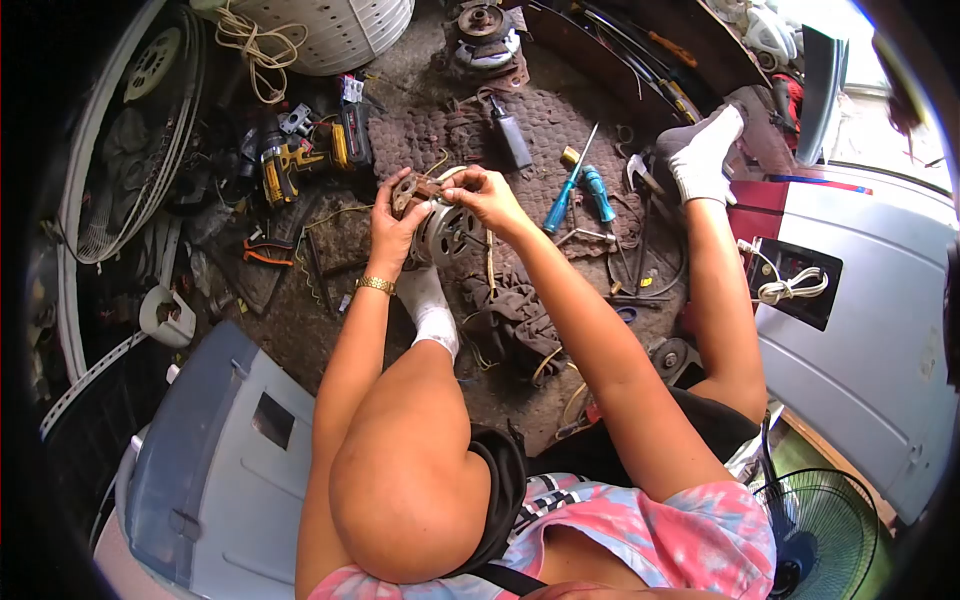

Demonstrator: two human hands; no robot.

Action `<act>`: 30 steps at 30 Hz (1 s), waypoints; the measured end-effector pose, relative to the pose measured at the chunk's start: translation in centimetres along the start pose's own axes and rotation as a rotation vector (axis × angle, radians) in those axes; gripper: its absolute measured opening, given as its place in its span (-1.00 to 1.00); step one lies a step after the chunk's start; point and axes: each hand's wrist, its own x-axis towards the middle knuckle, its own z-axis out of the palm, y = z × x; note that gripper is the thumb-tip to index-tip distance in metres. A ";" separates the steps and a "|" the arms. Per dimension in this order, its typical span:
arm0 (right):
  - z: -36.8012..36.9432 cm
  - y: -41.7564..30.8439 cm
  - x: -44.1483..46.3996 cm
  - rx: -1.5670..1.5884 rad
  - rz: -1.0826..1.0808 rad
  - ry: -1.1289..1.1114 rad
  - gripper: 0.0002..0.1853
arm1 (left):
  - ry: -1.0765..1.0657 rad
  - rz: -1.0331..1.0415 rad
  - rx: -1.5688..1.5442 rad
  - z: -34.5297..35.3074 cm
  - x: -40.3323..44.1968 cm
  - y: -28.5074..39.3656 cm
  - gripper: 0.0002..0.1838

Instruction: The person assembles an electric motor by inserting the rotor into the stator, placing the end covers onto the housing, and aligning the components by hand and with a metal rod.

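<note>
Workshop floor (290, 348): dark, stained, crowded with tools and loose parts.
Brown metal part (425, 186): raised off floor, gripped between both hands, just above spoked wheel (437, 240); contact with wheel not certain.
Left hand (392, 215): closed around left end of part, thumb on near side, fingers on far side.
Right hand (483, 197): narrow pinch on right end; exact fingertip placement too small to tell.
Handling, judged: probably stiff, dense for size, yet light enough for fingertip control; rough, rusty-looking surface, likely gritty rather than slippery; low fragility expected.
Hold points, judged: best taken by outer edges, one end per hand.
Quilted mat (430, 130): beyond hands, bearing blue screwdriver (558, 212) and dark rectangular block (510, 135).
White perforated tub (340, 40): far side, with bundled cord (262, 45) beside outer wall; interior not visible.
White cup (167, 315): off to left, contents unclear.
Curved metal tray (718, 58): holding long tools, including orange-handled tool (672, 48).
Panel recess (825, 265): containing tied white cable (795, 288).
</note>
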 end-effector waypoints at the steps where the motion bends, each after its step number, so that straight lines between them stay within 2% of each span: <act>1: 0.1 -0.1 0.0 -0.004 0.001 0.005 -0.82 | 0.002 0.007 -0.007 0.1 -0.1 -0.1 -0.40; 5: 0.1 -0.7 -0.2 -0.170 -0.085 -0.007 -0.82 | 0.006 0.033 0.031 0.4 -0.3 -0.2 -0.42; 8: 0.0 -0.1 -0.2 -0.050 0.023 -0.024 -0.81 | 0.009 0.065 0.069 0.4 -0.1 -0.6 -0.44; 11: 0.1 -1.1 -0.8 -0.159 -0.007 0.035 -0.78 | 0.024 0.087 0.091 0.5 -0.3 -0.7 -0.46; 14: 1.3 -3.4 -2.3 -0.611 -0.017 0.247 -0.81 | 0.063 0.103 0.093 0.6 -0.2 -1.4 -0.46; 17: 1.9 -4.7 -3.3 -0.781 -0.053 0.353 -0.84 | 0.119 0.121 0.138 1.2 -0.7 -2.1 -0.46; 21: 1.6 -5.5 -4.1 -0.951 -0.117 0.325 -0.85 | 0.166 0.196 0.287 2.0 -1.5 -2.2 -0.45; 30: 1.2 -5.2 -4.7 -0.974 -0.115 0.327 -0.79 | 0.227 0.297 0.631 3.1 -2.4 -1.0 -0.40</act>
